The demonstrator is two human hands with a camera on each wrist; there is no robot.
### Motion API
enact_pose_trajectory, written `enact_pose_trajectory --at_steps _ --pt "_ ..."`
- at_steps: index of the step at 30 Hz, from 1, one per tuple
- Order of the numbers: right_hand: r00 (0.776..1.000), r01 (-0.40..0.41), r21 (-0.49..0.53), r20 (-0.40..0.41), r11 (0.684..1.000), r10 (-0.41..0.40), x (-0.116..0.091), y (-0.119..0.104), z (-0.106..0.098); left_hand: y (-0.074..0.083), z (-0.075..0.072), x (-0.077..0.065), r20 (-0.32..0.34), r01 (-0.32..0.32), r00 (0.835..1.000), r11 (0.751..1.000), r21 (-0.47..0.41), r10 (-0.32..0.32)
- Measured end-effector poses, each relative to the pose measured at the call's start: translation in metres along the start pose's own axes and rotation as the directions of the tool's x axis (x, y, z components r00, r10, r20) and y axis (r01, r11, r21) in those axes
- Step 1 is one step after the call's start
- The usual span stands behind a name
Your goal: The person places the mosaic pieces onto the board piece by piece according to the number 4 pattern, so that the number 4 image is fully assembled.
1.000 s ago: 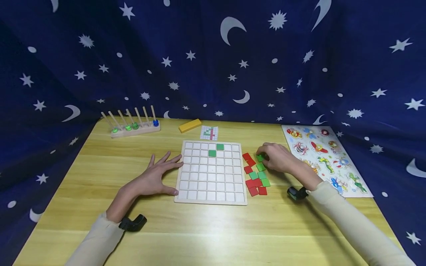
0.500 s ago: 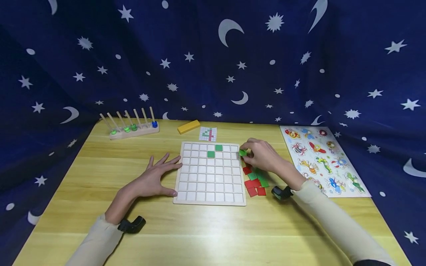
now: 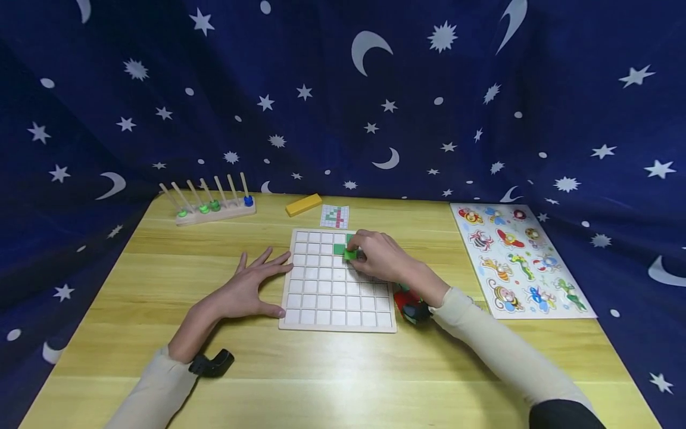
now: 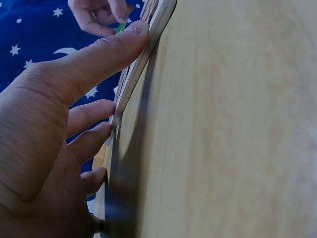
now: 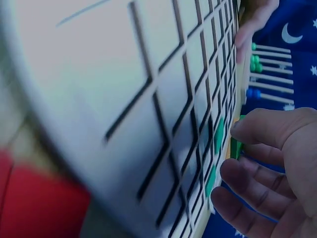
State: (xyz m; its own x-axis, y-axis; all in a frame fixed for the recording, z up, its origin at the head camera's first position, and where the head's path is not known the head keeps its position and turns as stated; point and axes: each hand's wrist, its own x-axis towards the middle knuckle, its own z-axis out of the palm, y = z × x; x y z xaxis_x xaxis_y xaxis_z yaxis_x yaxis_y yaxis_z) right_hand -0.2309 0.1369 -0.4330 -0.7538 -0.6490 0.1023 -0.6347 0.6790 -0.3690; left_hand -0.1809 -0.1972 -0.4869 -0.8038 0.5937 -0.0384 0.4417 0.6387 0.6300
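A pale gridded board [image 3: 327,301] lies in the middle of the table. My right hand [image 3: 382,256] is over its upper right part, pinching a green square tile [image 3: 350,255] between thumb and fingers. Just left of that tile, another green tile [image 3: 339,249] sits in a cell; a second one in the top row is partly covered by my fingers. My left hand [image 3: 241,292] is spread at the board's left edge. In the left wrist view its thumb [image 4: 136,29] and fingertips touch the board's side.
Red tiles [image 3: 402,302] lie right of the board, partly hidden by my right wrist. Behind it are a patterned card [image 3: 334,216], a yellow block [image 3: 303,205] and a peg stand [image 3: 230,211] with beads. An insect picture board [image 3: 495,249] lies at right.
My right hand has lifted a green tile from the pile and carried it left over the board. My left hand has stayed at the board's edge.
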Motion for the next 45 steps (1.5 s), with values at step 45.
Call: enact_pose_trajectory --at_steps 45 --pt "0.99 0.14 -0.036 -0.014 0.989 -0.141 0.015 -0.009 0.002 0.001 -0.001 -0.001 -0.005 0.005 1.0 1.0 0.001 -0.005"
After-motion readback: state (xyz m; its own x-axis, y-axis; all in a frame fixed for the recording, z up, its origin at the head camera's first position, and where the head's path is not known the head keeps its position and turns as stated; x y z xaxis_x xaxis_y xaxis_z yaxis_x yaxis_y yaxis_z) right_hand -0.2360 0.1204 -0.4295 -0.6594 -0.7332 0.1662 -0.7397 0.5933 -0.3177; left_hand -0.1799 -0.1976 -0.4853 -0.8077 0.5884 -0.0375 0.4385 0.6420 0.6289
